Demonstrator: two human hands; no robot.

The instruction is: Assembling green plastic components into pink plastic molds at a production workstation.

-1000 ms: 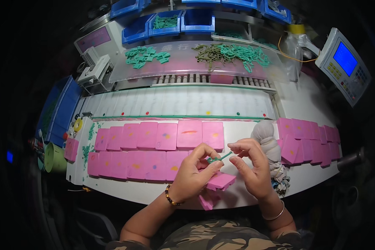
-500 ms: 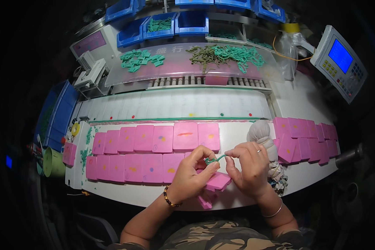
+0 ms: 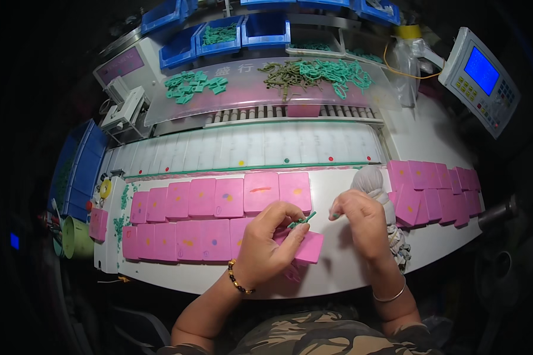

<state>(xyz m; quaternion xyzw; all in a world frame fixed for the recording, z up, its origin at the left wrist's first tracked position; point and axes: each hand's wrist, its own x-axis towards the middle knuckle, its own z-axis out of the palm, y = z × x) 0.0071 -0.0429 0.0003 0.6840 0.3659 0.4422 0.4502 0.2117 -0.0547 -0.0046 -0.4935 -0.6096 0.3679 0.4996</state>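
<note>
My left hand [image 3: 271,241] is closed in front of the block rows, its thumb and forefinger pinching a thin green branched piece [image 3: 302,220]. Under the thumb, the same hand also holds a pink block [image 3: 309,247]; more pink material hangs below it, partly hidden by the fingers. To the right and apart from it, my right hand [image 3: 364,222] is raised over the white table with curled fingers. A small green bit [image 3: 335,216] shows at its fingertips. Flat pink blocks [image 3: 229,196] with coloured marks lie in two rows beyond and left of my left hand.
More pink blocks [image 3: 419,177] overlap at the right, beside a bundled grey cloth [image 3: 370,180]. Behind runs a white segmented conveyor [image 3: 266,145]. A clear shelf holds green pieces [image 3: 337,74]; blue bins [image 3: 266,29] stand above. A control panel [image 3: 482,80] juts in at right.
My right hand has let go of the green piece's end and drawn slightly right, fingers curling. The green piece in my left hand looks shorter. The conveyor's coloured dots have shifted, and the view has moved slightly.
</note>
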